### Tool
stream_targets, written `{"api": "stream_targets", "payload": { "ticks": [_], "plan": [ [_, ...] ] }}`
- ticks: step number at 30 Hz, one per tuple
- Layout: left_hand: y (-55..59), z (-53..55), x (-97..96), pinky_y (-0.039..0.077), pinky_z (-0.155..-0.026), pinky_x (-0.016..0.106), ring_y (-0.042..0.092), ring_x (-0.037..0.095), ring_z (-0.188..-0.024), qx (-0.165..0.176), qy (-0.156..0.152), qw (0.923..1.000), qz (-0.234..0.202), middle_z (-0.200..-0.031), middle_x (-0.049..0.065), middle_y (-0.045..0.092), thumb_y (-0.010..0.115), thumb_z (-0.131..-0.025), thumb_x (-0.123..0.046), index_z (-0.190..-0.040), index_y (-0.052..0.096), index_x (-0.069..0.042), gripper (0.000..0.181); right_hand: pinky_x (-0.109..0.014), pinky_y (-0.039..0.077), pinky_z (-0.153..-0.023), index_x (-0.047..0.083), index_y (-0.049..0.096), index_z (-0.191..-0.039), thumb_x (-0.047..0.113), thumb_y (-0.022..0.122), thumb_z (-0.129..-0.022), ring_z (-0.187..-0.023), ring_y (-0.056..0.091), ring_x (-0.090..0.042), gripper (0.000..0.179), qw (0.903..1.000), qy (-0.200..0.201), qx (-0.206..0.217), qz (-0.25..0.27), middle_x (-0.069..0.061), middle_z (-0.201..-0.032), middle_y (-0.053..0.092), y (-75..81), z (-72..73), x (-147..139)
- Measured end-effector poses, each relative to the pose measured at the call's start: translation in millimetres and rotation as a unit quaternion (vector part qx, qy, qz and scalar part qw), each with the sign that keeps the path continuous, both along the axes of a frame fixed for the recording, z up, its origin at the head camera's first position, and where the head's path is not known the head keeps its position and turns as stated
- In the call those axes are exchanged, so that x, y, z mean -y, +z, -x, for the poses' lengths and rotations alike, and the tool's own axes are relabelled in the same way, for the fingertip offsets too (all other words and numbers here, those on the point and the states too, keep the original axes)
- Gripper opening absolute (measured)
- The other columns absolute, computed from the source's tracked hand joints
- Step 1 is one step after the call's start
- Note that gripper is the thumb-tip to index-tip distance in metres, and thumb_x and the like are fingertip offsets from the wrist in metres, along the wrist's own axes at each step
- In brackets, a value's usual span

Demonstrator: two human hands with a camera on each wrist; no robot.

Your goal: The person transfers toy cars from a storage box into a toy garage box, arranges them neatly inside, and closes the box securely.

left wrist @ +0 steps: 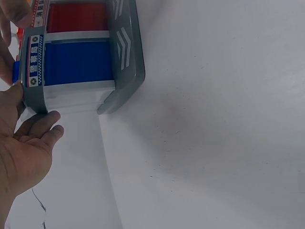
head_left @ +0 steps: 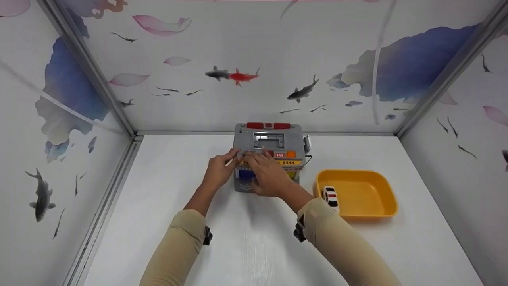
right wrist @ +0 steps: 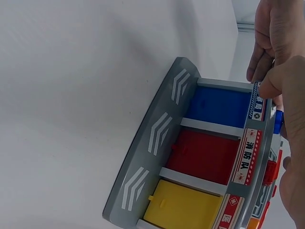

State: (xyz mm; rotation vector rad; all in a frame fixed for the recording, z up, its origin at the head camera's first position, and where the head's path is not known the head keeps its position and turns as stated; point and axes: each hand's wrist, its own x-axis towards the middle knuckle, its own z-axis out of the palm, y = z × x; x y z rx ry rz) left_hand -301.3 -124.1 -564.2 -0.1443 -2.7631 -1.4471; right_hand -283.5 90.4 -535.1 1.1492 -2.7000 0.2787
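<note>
One toy garage (head_left: 279, 155), car (head_left: 330, 197) in tray (head_left: 365, 194)

Lab-type booth (head_left: 20, 119): metal framing (head_left: 89, 67), wht table (head_left: 158, 174), printed walls (head_left: 278, 24) (w/ fish (head_left: 243, 76)).

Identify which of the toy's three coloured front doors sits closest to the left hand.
The blue door, at the row's end beside the left hand; the red door is in the middle, the yellow door at the opposite end.

A grey toy garage (head_left: 278, 151) stands upright beneath the right hand (head_left: 270, 174). Its blue, red, yellow doors (right wrist: 205, 155) sit closed below the grip.
</note>
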Motion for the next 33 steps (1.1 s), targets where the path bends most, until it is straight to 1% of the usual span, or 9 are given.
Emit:
{"api": "stream_targets", "payload": {
  "ticks": [5, 10, 13, 18, 23, 25, 28, 30, 33],
  "plan": [
    [-0.2, -0.7, -1.3, 0.054, -0.124, 0.052, 0.061, 0.034, -0.150, 0.005, 0.003, 1.0000, -0.001, -0.161, 0.008, 0.059, 0.067, -0.113, -0.035, -0.156, 0.065, -0.023, 0.045, -0.059, 0.030, -0.139, 0.007, 0.051, -0.151, 0.011, 0.070, -0.093, -0.153, 0.057, -0.030, 0.061, 1.0000, -0.002, -0.006, -0.006, -0.012, -0.161, 0.060, -1.3, -0.8, 0],
    [0.2, -1.1, -1.3, 0.052, -0.125, 0.051, 0.059, 0.034, -0.151, 0.007, -0.001, 1.0000, -0.006, -0.163, 0.008, 0.058, 0.066, -0.113, -0.035, -0.157, 0.064, -0.023, 0.045, -0.060, 0.029, -0.139, 0.008, 0.048, -0.155, 0.011, 0.073, -0.094, -0.156, 0.053, -0.030, 0.066, 0.9998, -0.009, 0.005, -0.017, -0.011, -0.166, 0.056, -1.1, -1.9, -1],
    [0.0, -1.3, -0.7, 0.052, -0.126, 0.051, 0.059, 0.035, -0.151, 0.008, -0.005, 0.9999, -0.006, -0.164, 0.009, 0.057, 0.066, -0.113, -0.038, -0.157, 0.064, -0.022, 0.047, -0.064, 0.029, -0.139, 0.007, 0.048, -0.159, 0.011, 0.072, -0.095, -0.161, 0.048, -0.029, 0.068, 0.9995, -0.008, 0.014, -0.028, -0.012, -0.171, 0.051, 0.5, -3.2, -3],
    [-0.5, -0.7, -0.8, 0.051, -0.126, 0.050, 0.059, 0.035, -0.152, 0.011, -0.009, 0.9999, -0.002, -0.166, 0.010, 0.054, 0.064, -0.113, -0.044, -0.159, 0.061, -0.022, 0.052, -0.070, 0.025, -0.138, 0.008, 0.048, -0.164, 0.013, 0.066, -0.098, -0.168, 0.038, -0.029, 0.068, 0.9984, -0.002, 0.028, -0.050, -0.010, -0.178, 0.042, 4.7, -5.9, -8],
    [-0.6, -0.7, -0.4, 0.051, -0.126, 0.052, 0.058, 0.035, -0.152, 0.011, -0.008, 0.9999, -0.010, -0.165, 0.010, 0.055, 0.065, -0.113, -0.042, -0.158, 0.063, -0.021, 0.050, -0.070, 0.023, -0.138, 0.013, 0.044, -0.169, 0.022, 0.065, -0.105, -0.169, 0.035, -0.031, 0.068, 0.9983, 0.004, 0.027, -0.050, -0.009, -0.180, 0.038, 10.0, -9.1, -17],
    [0.0, -0.8, 0.1, 0.051, -0.126, 0.052, 0.058, 0.035, -0.152, 0.014, -0.005, 0.9998, -0.015, -0.165, 0.010, 0.055, 0.066, -0.112, -0.043, -0.157, 0.064, -0.022, 0.049, -0.069, 0.027, -0.138, 0.017, 0.046, -0.168, 0.028, 0.068, -0.106, -0.166, 0.038, -0.034, 0.067, 0.9988, 0.005, 0.020, -0.044, -0.008, -0.179, 0.039, 12.0, -10.9, -22],
    [1.6, -0.6, -0.5, 0.051, -0.127, 0.052, 0.058, 0.034, -0.153, 0.025, 0.002, 0.9996, -0.014, -0.166, 0.008, 0.055, 0.066, -0.112, -0.045, -0.157, 0.064, -0.025, 0.049, -0.068, 0.038, -0.133, 0.024, 0.050, -0.166, 0.038, 0.072, -0.106, -0.157, 0.045, -0.040, 0.066, 0.9993, 0.001, 0.006, -0.036, -0.009, -0.173, 0.047, 13.1, -14.1, -34],
    [2.7, -0.7, -1.2, 0.051, -0.127, 0.051, 0.058, 0.034, -0.153, 0.033, 0.006, 0.9994, -0.012, -0.166, 0.007, 0.056, 0.066, -0.112, -0.046, -0.158, 0.063, -0.027, 0.050, -0.069, 0.044, -0.127, 0.029, 0.053, -0.163, 0.043, 0.075, -0.104, -0.149, 0.049, -0.042, 0.065, 0.9995, -0.004, -0.004, -0.033, -0.009, -0.168, 0.051, 12.0, -16.6, -45],
    [2.4, -1.2, -2.0, 0.050, -0.127, 0.052, 0.058, 0.034, -0.153, 0.037, 0.012, 0.9992, -0.008, -0.166, 0.006, 0.056, 0.066, -0.111, -0.046, -0.158, 0.063, -0.027, 0.050, -0.069, 0.049, -0.122, 0.032, 0.058, -0.159, 0.049, 0.075, -0.103, -0.144, 0.050, -0.041, 0.062, 0.9993, -0.006, -0.020, -0.030, -0.007, -0.164, 0.055, 9.4, -20.5, -63]
  ]
}}
